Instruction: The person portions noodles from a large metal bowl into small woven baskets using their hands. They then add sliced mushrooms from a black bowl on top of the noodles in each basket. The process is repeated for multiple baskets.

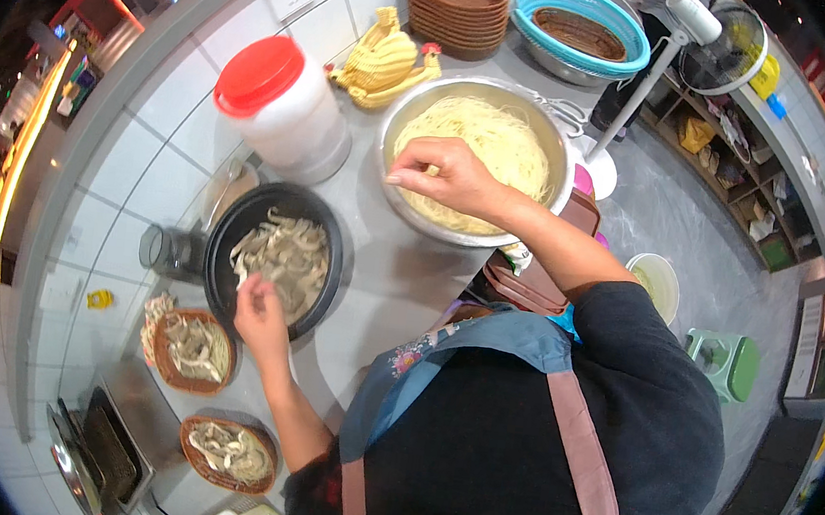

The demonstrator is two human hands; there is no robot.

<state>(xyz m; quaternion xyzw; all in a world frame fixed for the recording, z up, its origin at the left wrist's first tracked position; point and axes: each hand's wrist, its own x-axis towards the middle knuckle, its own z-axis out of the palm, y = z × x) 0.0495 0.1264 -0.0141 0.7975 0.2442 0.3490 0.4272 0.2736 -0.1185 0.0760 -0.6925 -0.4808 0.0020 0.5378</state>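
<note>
My left hand (261, 317) reaches over the near rim of a black bowl (338, 250), its fingertips at a heap of greyish torn strips (288, 252) that look like oyster mushroom. A pale strip lies by those fingertips; whether they grip it is unclear. Over the left part of a large steel basin (566, 175) is my right hand (455, 175), thumb and fingers pinched together, with nothing visible between them. Thin pale yellow noodles (498, 127) fill that basin. Two brown woven baskets (206, 389) (249, 488) left of my left forearm hold noodles topped with strips.
A red-lidded plastic jar (306, 118), a yellow hen-shaped woven basket (383, 66) and stacked brown baskets (457, 13) stand along the tiled wall. A blue colander (630, 50) sits behind the basin. Right of the counter are a fan (721, 49), a bucket (670, 284) and a green stool (744, 368).
</note>
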